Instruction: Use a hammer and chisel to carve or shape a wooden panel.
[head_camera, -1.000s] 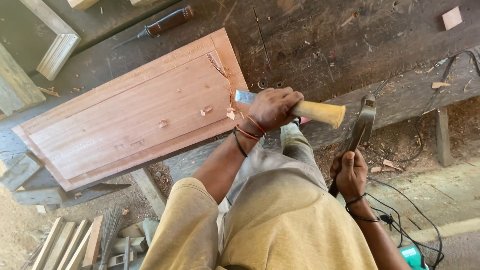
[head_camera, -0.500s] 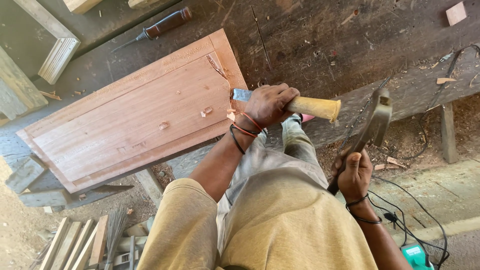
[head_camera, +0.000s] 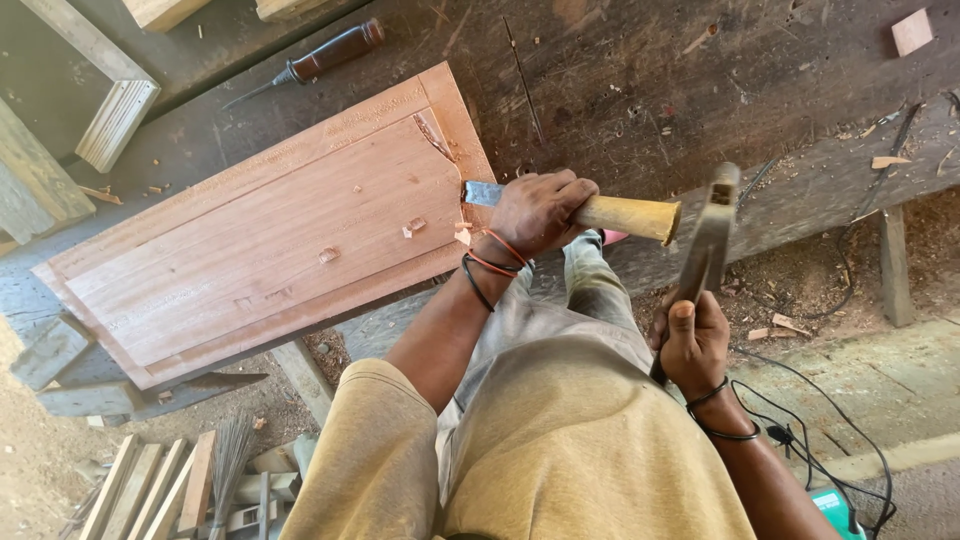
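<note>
Head view: since the earlier frames the hammer (head_camera: 708, 240) has swung in from the right, and its head now stands just beside the butt of the chisel (head_camera: 600, 212), where before it hung well apart and lower. The chisel itself has barely shifted against the wooden panel (head_camera: 270, 240).

The left hand (head_camera: 540, 210) keeps a closed grip round the chisel's pale handle, the blade lying at the panel's right edge, close to the curved cut near its upper right corner. The right hand (head_camera: 692, 345) has a closed grip on the hammer shaft, thumb up along it. Judged from this, a blow on the chisel is being delivered or is about to land (contact between head and butt cannot be confirmed).

Loose chips lie on the panel near the blade. The panel rests flat on the dark bench (head_camera: 640, 90). A dark-handled screwdriver (head_camera: 310, 62) lies on the bench beyond the panel's far edge, untouched.
</note>
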